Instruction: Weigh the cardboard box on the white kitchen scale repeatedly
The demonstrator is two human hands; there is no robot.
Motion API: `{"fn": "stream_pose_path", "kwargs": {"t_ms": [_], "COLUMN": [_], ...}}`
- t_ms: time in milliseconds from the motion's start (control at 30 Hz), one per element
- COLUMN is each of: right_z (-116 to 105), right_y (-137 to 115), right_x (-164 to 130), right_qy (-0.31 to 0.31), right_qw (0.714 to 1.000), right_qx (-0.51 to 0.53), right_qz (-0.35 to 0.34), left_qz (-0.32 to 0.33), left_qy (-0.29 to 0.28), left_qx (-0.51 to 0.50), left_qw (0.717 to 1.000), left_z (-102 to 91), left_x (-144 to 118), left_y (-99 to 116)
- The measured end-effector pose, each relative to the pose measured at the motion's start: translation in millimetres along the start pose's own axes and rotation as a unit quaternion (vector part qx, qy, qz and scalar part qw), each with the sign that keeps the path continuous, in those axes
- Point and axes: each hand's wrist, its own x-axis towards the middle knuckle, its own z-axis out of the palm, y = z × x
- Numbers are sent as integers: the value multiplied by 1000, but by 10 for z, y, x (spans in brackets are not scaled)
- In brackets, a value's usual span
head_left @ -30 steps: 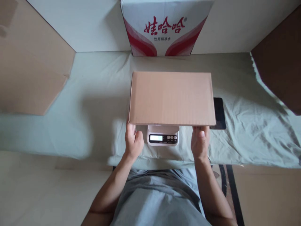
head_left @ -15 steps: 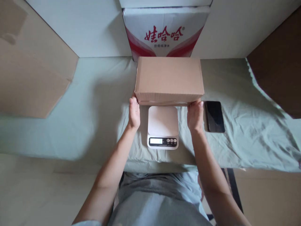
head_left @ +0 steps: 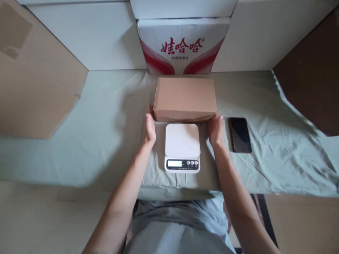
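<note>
A plain brown cardboard box [head_left: 184, 98] lies flat on the green cloth, just behind a white kitchen scale [head_left: 182, 147]. My left hand [head_left: 149, 127] rests against the box's near left corner. At the near right corner my right hand [head_left: 215, 129] does the same, so both hands clasp the box between them. The scale's white platform is bare and its display is lit. Both forearms reach forward on either side of the scale.
A black phone [head_left: 240, 134] lies face up right of the scale. A white and red printed carton [head_left: 182, 46] stands against the back wall. Brown cardboard sheets lean at far left [head_left: 34, 88] and far right [head_left: 312, 81]. The green cloth [head_left: 106, 141] covers the table.
The box was held above the scale, then moved away from me and down. It now sits on the cloth behind the scale, and the scale's platform is uncovered.
</note>
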Motion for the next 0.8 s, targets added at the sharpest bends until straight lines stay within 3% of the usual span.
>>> {"fn": "stream_pose_path", "kwargs": {"t_ms": [133,367,533,667,800], "right_z": [-30,81,128,113,50], "right_y": [-43,-85,-408,-676,-763], "right_x": [-4,-83,-157,-377,-722], "right_qy": [5,-30,-37,-36,-30], "right_qw": [1000,1000,999,998,999], "right_qx": [1,-2,5,6,-8], "right_qz": [12,4,-38,-53,-41], "left_qz": [-17,-41,3,59,54], "left_qy": [19,-17,-7,-16,-37], "left_qx": [-23,-37,-40,-47,-32], "left_qw": [999,998,999,997,997], "left_z": [-52,66,96,64,-5], "left_x": [31,-27,-119,-400,-841], "left_y": [28,110,431,763,830]}}
